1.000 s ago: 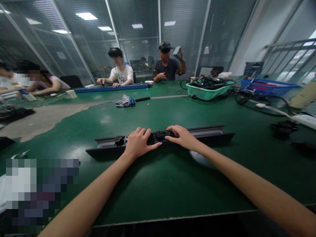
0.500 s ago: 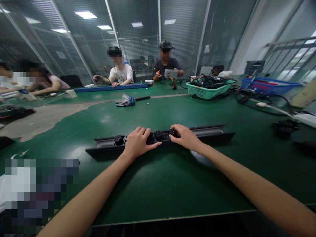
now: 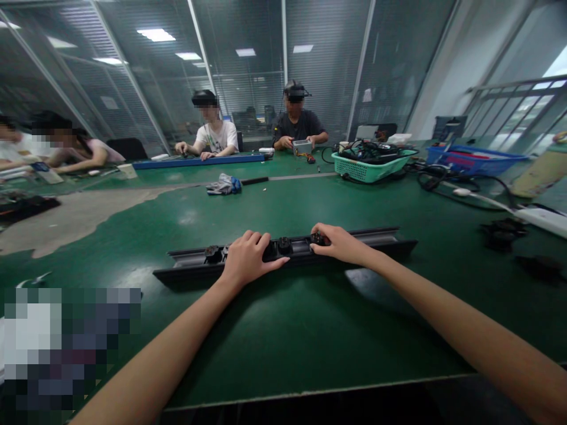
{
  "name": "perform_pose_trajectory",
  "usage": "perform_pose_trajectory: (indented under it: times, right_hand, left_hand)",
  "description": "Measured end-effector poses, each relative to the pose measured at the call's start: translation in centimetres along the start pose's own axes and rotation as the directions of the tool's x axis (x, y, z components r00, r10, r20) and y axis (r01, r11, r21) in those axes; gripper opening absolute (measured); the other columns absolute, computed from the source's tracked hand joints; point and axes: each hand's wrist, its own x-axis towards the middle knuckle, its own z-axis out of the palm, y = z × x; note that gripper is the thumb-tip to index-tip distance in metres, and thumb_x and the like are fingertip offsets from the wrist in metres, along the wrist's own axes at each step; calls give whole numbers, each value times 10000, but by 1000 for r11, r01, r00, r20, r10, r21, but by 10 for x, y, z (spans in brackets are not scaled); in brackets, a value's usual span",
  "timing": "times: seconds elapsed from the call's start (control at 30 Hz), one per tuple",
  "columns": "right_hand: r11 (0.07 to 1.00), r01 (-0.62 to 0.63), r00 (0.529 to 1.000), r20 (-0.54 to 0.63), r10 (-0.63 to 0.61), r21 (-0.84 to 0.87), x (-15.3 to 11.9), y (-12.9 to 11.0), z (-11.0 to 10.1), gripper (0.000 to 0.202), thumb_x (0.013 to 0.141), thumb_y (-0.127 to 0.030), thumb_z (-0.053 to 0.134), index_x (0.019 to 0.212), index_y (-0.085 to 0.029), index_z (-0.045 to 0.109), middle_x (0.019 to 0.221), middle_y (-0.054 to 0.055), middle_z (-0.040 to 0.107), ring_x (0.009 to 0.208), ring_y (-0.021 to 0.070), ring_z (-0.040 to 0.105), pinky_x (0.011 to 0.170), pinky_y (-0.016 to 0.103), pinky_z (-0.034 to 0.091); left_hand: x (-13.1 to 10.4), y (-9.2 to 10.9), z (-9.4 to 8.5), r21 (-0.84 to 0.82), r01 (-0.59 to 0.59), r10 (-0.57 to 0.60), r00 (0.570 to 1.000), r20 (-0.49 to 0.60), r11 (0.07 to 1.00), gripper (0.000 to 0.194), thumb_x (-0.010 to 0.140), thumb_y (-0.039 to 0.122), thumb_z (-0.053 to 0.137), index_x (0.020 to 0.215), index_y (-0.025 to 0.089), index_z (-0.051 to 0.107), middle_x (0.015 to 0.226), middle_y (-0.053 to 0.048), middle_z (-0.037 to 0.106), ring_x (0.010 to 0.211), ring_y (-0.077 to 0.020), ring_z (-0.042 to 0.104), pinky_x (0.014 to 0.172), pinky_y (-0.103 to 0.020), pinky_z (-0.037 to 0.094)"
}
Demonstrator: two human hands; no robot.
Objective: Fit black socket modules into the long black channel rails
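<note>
A long black channel-shaped rail (image 3: pixel 381 237) lies across the green table in front of me, with several black round socket-like modules sitting in its groove. One such module (image 3: pixel 212 254) shows at the left, another (image 3: pixel 284 245) in the middle. My left hand (image 3: pixel 248 257) is wrapped over the rail between these two, its thumb along the near wall; its palm hides what lies beneath. Farther right, my right hand (image 3: pixel 339 243) pinches a black socket-like module (image 3: pixel 317 239) between thumb and fingers, at the groove.
Loose black parts (image 3: pixel 502 234) lie at the right. Beyond them are a white power strip (image 3: pixel 544 219), a green basket (image 3: pixel 367 168) of cables and a blue basket (image 3: pixel 481 162). Gloves (image 3: pixel 224 184) lie ahead. Co-workers sit across the table, one near a blue bar (image 3: pixel 199 161).
My right hand has shifted slightly right along the rail with the module, widening the gap to the middle one. My left hand stays put. A co-worker opposite has lowered a grey box.
</note>
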Motion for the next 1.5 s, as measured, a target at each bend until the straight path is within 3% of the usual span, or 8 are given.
perform_pose_trajectory:
  times: [0.5,0.83,1.1,1.2,1.3,1.5]
  right_hand:
    - [999,-23,1000,5,23,-34,-18,20,-15,266,894,-409,543,1048,-192,548,902,50,600,773,182,532,715,314,411]
    - [997,-65,997,-54,62,-46,-41,50,-34,319,884,-448,548,1071,-192,581,961,71,638,816,204,577,757,346,453]
    - [995,-51,986,-165,36,-86,-49,50,-26,294,907,-416,538,1089,-193,595,1045,90,645,906,218,597,816,353,470]
    - [992,-61,980,-195,39,-110,-49,52,-22,346,907,-485,554,1093,-197,599,1072,99,652,964,239,602,848,368,467]
    - [987,-120,967,-239,91,-110,-49,52,-18,392,894,-556,561,1056,-202,608,1039,92,662,896,236,609,787,367,471]
    - [976,-187,936,-324,140,-116,-46,50,-13,280,897,-467,556,983,-205,606,995,84,672,893,242,608,796,373,460]
  left_hand:
    - [0,0,1,10,-2,2,1000,-8,1000,661,860,777,404,1020,174,624,943,-112,663,917,-267,577,694,-346,420]
    - [0,-2,2,33,-17,17,1000,-12,999,675,869,784,367,1010,174,617,937,-104,660,903,-256,580,687,-344,415]
    - [0,-2,3,40,-9,10,1000,-9,999,675,865,788,370,1014,176,613,945,-104,661,919,-259,581,695,-341,418]
    - [0,-1,3,35,-3,3,1000,-2,999,677,861,790,376,1022,177,614,946,-105,661,921,-261,582,691,-340,416]
    - [0,-1,3,23,-1,1,1000,3,1000,676,855,789,392,1021,174,617,942,-109,661,920,-267,582,688,-343,415]
    - [1,-1,2,29,-7,7,1000,1,1000,666,860,778,402,1016,168,621,944,-112,661,912,-269,582,680,-348,415]
